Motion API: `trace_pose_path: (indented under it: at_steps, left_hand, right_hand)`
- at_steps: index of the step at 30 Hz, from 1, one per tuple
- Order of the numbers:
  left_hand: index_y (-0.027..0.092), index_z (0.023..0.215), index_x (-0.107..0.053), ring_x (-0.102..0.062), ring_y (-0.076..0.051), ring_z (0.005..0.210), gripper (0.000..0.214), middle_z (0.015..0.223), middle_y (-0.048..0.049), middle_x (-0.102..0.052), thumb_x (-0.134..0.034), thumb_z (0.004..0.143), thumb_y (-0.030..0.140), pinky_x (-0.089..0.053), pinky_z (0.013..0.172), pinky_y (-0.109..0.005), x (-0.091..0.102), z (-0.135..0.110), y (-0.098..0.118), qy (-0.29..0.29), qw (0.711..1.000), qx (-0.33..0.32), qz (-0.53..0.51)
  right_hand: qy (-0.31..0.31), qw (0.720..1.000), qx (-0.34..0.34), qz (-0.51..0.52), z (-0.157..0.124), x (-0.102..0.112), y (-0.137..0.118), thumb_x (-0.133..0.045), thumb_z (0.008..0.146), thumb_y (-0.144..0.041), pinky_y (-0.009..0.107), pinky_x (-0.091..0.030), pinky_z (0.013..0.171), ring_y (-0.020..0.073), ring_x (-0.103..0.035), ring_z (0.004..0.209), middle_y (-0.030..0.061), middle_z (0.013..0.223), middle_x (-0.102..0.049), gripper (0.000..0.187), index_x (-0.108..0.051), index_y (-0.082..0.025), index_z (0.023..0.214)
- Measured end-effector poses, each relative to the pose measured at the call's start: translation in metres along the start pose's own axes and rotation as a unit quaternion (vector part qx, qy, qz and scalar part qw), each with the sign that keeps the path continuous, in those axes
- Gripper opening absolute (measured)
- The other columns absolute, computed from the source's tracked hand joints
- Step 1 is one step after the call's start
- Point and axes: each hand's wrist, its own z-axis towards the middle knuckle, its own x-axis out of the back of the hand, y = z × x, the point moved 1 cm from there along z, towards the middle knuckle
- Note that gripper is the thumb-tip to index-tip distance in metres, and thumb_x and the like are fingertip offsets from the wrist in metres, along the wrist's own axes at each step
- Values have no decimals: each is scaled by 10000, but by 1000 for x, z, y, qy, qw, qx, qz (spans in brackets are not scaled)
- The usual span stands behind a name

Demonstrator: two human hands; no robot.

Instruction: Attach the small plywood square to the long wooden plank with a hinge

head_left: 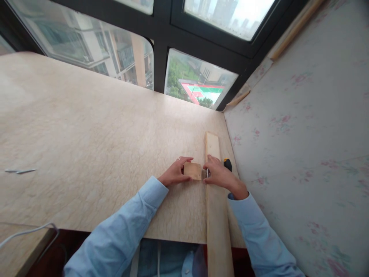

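Observation:
My left hand [176,172] grips a small, nearly square wooden block [192,171] between thumb and fingers, just above or on the stone-look sill. To its right, my right hand [218,172] is closed around a small shiny metal piece [208,173] whose kind I cannot make out. A narrow gap lies between the block and the right hand's fingertips. Under the right hand runs a long pale wooden plank [218,215], reaching past the sill's front edge toward my body. Fingers partly hide the metal piece.
A black and yellow tool handle [227,164] lies right of the plank, by the flowered wall [302,154]. Thin metal tools [20,171] rest far left on the sill [95,154]. A white cable [31,230] hangs at lower left. Dark window frames [161,38] stand behind.

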Motion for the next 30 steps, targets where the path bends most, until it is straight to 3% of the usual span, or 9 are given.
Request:
trace_pose_path:
  at_steps: [7,13,20,30]
  left_hand:
    - [181,1295,-605,-597,-296,1143,739,1271,-149,-566,-836,593,164,-539,920,-444,0,-2,-1,0,1000,-5,23]
    - [187,1325,-574,-590,-301,1151,767,1347,-167,-501,-834,603,168,-545,902,-452,-4,-1,-3,-24,998,21,-47]
    - [189,1299,-590,-592,-325,1154,741,1387,-180,-460,-841,602,181,-538,913,-490,-13,3,3,-39,995,31,-86]
    - [198,1334,-541,-624,-282,1105,764,1413,-190,-473,-846,634,207,-555,852,-398,-19,6,-1,-57,992,43,-100]
  right_hand:
    - [-3,999,-21,28,0,1,-1,-852,619,-143,526,-373,1112,395,-354,1427,188,1433,-446,434,-686,-159,1020]
    - [45,997,2,70,-4,0,0,-821,619,-108,546,-368,1121,360,-371,1434,159,1467,-460,417,-668,-196,997]
    - [84,990,-5,110,-18,-4,7,-786,711,-168,553,-309,1162,337,-381,1446,192,1534,-421,410,-669,-200,1103]
    - [120,984,3,131,-31,-5,11,-755,775,-224,527,-300,1184,319,-392,1442,178,1534,-435,431,-659,-210,1195]
